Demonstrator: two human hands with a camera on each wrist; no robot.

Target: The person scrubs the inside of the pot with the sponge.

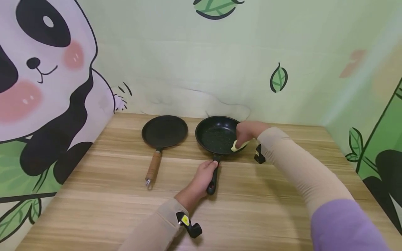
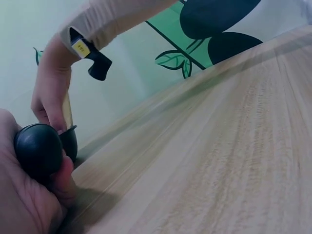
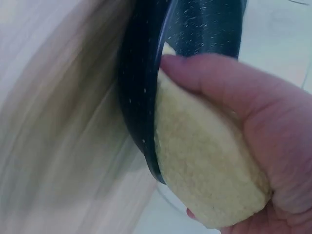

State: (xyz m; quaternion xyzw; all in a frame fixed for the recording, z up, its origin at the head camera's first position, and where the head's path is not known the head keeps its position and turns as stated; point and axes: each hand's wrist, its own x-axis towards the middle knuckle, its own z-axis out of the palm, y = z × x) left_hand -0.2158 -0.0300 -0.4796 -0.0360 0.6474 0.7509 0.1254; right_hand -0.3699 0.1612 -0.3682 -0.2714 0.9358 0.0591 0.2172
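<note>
A black frying pan [image 1: 216,134] with pale specks inside stands on the wooden table, its handle pointing toward me. My left hand [image 1: 202,177] grips the black handle [image 1: 212,181], thumb along its top; the handle's rounded end fills the near part of the left wrist view. My right hand [image 1: 248,132] holds a pale yellow sponge [image 3: 204,156] against the pan's right inner wall, at the rim. In the right wrist view the thumb lies along one side of the sponge, and most of the other fingers are hidden behind it.
Left of the frying pan lies a flat black griddle pan [image 1: 164,130] with a wooden handle [image 1: 153,167] ending in a metal loop. The wood-grain table [image 1: 251,216] meets a green wall cloth [image 1: 176,69] printed with a panda and leaves.
</note>
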